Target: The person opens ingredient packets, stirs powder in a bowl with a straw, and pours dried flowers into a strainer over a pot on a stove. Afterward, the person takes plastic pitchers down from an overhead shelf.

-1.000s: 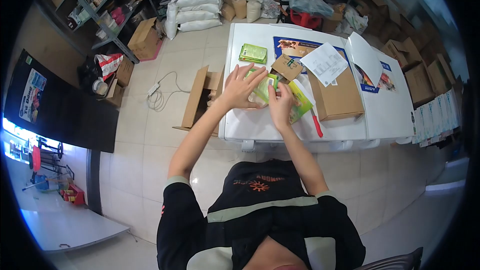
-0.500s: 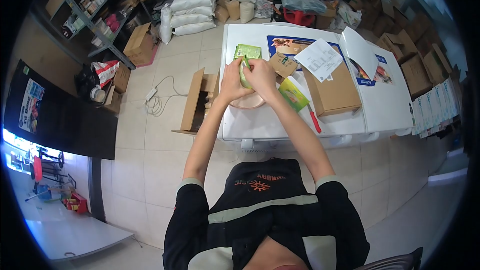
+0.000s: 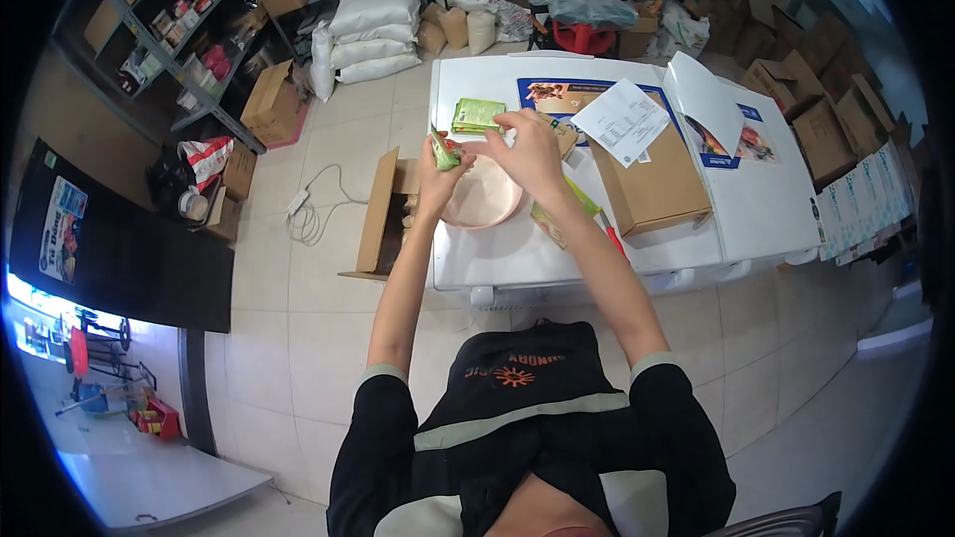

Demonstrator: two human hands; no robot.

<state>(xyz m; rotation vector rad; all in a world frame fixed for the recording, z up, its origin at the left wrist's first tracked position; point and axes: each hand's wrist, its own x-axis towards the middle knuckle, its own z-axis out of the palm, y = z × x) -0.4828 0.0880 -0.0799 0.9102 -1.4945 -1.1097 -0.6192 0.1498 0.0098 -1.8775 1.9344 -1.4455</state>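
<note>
In the head view my left hand (image 3: pixel 438 179) grips a small green packet (image 3: pixel 445 151) over the left rim of a pale pink bowl (image 3: pixel 487 201). My right hand (image 3: pixel 532 154) is above the bowl's right side, thumb and fingers apart, with nothing visible between them. Just beyond the hands lies a stack of green packets (image 3: pixel 477 115). Partly covered by my right forearm is a green and yellow packet (image 3: pixel 549 225), beside a knife with a red handle (image 3: pixel 615 237). A brown paper piece (image 3: pixel 565 137) shows behind my right hand.
A flat cardboard box (image 3: pixel 657 189) with a printed sheet (image 3: pixel 624 122) on it occupies the right of the white table (image 3: pixel 537 270). An open carton (image 3: pixel 376 219) stands on the floor at the table's left. White sacks (image 3: pixel 373 40) are piled at the back.
My hands have separated: the left has moved left with the green packet, the right has let go and opened. More of the bowl now shows. The view has shifted slightly.
</note>
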